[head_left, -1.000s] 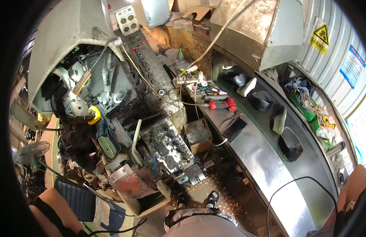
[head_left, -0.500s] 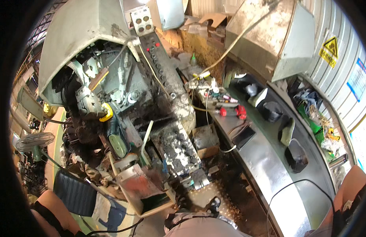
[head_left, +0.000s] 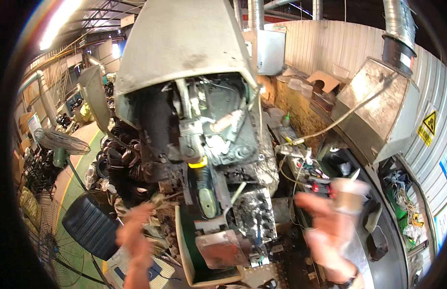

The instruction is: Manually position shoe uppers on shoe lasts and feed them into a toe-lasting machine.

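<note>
The person's two hands are up in front and wide apart, both blurry. The left hand (head_left: 134, 229) is up, its fingers pointing up and a bit to the right. The left arm (head_left: 137, 277) comes from below. The right hand (head_left: 327, 229) is bent round something, and one finger or thumb pokes left

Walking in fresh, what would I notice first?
Probably the big pale hood over the grimy machine, upper middle. Next, the blurred left hand at lower left, and the right hand, also blurred, seemingly holding a tan thing at lower right. A yellow warning sign stands out on the right wall.
</note>
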The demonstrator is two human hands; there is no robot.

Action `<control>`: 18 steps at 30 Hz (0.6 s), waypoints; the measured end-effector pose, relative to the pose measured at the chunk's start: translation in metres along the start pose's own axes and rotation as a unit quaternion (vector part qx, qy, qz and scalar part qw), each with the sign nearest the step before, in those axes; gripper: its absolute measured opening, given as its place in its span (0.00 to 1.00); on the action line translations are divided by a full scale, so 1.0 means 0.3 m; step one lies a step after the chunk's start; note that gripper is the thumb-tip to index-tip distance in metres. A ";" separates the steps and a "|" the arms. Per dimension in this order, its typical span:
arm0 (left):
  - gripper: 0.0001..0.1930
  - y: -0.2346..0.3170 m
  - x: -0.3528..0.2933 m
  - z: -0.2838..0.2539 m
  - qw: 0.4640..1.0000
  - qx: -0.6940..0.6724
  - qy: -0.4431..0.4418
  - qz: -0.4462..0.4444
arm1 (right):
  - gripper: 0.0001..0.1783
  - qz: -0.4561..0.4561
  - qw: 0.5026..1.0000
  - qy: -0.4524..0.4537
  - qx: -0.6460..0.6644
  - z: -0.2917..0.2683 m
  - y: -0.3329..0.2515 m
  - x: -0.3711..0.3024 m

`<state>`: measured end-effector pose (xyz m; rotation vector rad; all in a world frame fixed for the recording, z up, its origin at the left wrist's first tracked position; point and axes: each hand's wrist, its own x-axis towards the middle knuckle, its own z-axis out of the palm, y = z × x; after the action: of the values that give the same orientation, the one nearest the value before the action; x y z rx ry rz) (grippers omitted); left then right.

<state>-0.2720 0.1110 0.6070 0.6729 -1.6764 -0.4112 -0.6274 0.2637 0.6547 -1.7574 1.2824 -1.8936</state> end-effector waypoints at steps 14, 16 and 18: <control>0.07 -0.348 -0.667 0.112 0.931 -0.062 -0.087 -0.348 | 0.70 0.151 0.955 -0.111 -0.229 0.709 0.725 0.109; 0.07 -0.362 -0.652 0.105 0.935 -0.068 -0.072 -0.342 | 0.70 0.257 0.936 -0.135 -0.200 0.717 0.707 0.125; 0.08 -0.358 -0.561 0.097 0.947 -0.070 -0.082 -0.303 | 0.69 0.308 0.921 -0.107 -0.212 0.724 0.709 0.123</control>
<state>-0.2595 0.1323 0.4068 1.0702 -1.5484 -1.0374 -0.5185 0.0239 0.4986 -1.4183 1.9634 -1.1017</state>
